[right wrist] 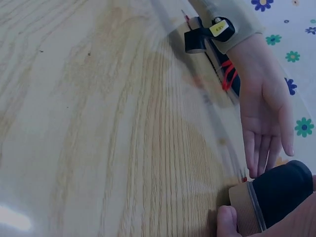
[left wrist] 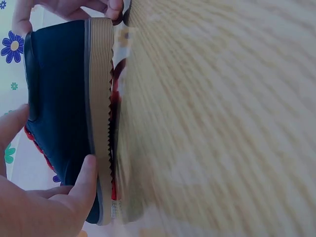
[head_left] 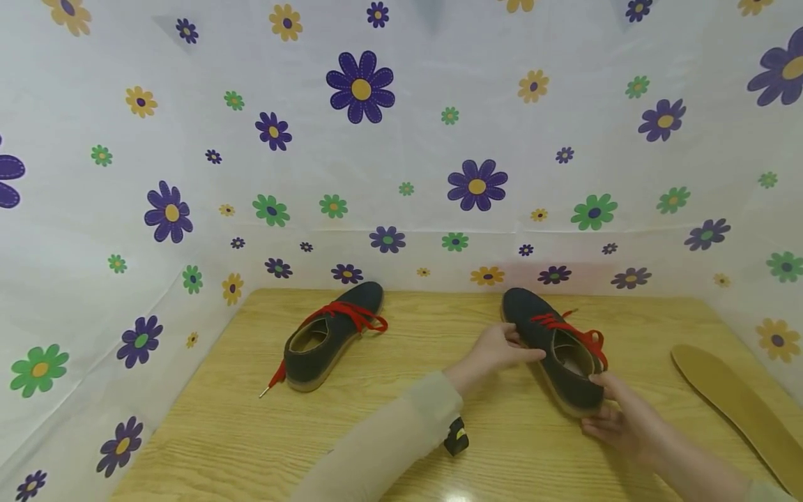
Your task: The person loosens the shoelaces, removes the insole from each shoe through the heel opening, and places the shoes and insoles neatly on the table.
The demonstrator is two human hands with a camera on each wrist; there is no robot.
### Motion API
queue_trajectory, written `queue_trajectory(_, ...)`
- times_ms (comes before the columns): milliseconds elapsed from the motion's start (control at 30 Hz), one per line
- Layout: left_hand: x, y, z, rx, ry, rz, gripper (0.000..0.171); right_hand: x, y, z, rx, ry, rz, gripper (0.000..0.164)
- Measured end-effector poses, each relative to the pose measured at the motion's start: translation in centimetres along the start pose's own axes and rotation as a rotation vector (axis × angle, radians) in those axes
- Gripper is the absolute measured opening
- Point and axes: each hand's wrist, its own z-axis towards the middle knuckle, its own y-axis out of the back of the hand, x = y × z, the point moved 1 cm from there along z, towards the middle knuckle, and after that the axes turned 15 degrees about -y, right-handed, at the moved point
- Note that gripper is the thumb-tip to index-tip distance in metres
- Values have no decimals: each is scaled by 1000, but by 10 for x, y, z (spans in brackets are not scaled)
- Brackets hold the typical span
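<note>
Head view: the right hand (head_left: 621, 416) pinches the red-laced sneaker (head_left: 557, 373) at its heel; the left hand (head_left: 491, 355), fingers nearly straight, lies alongside. Presumably light, soft-uppered, firm-soled; the heel suits gripping.

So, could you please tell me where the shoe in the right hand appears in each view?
Head: shoe, right of centre.
Left wrist: shoe, in the left half, heel at the top.
Right wrist: shoe, lower right corner, heel end showing.
Shared landmark: the flowered cloth, seen in all three.
</note>
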Motion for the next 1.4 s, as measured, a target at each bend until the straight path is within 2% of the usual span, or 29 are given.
queue_trajectory(67, 0, -2, -1, 2, 4, 9, 75, 2, 1, 1, 2, -9, -61, 73)
queue_trajectory(200, -1, -3, -4, 6, 25, -3, 81, 4, 3, 3, -6, -19, -179, 97)
queue_trajectory(333, -2, -3, -4, -1, 40, 6, 84, 6, 1, 5, -17, -25, -232, 107)
queue_trajectory(567, -4, -6, 2, -15, 53, 31, 87, 12, -6, 6, -55, -23, -257, 108)
queue_trajectory(800, -8, -4, 8, 1, 88, 40, 82, 14, -8, 7, -62, -11, -290, 112)
queue_trajectory(1100, -10, -1, 11, -2, 95, -19, 79, 19, -7, 11, -43, 25, -361, 113)
queue_trajectory(1333, -12, -2, 13, -14, 116, -35, 79, 20, -4, 11, -112, 47, -486, 114)
queue_trajectory(1400, -13, -3, 14, -15, 124, -52, 79, 19, -1, 11, -97, 53, -482, 113)
